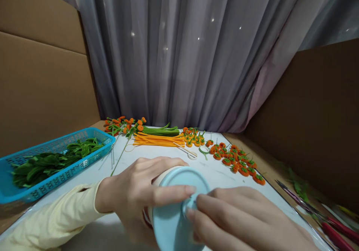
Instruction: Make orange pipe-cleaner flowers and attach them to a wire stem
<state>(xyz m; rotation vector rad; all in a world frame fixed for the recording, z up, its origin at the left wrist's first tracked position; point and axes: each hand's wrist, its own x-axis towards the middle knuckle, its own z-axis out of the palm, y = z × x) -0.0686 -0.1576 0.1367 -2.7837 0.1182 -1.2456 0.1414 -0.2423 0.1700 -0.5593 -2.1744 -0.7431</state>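
Note:
A cup with a light blue lid [175,221] is close in front of me, over the white table [224,176]. My left hand [143,193] wraps round its side, with one finger lying across the top of the lid. The fingers of my right hand [224,217] pinch the small raised piece at the lid's middle. Beyond the cup lie orange stems [158,139], green stems [161,131], a roll of green tape [204,150] and many small orange flower heads [231,156].
At the left is a blue basket [95,133] of green leaves [36,168]. Orange flowers on stems [130,124] lie at the back left. Red-handled pliers [336,230] rest at the right edge. Cardboard walls [42,79] and a grey curtain [182,56] enclose the table.

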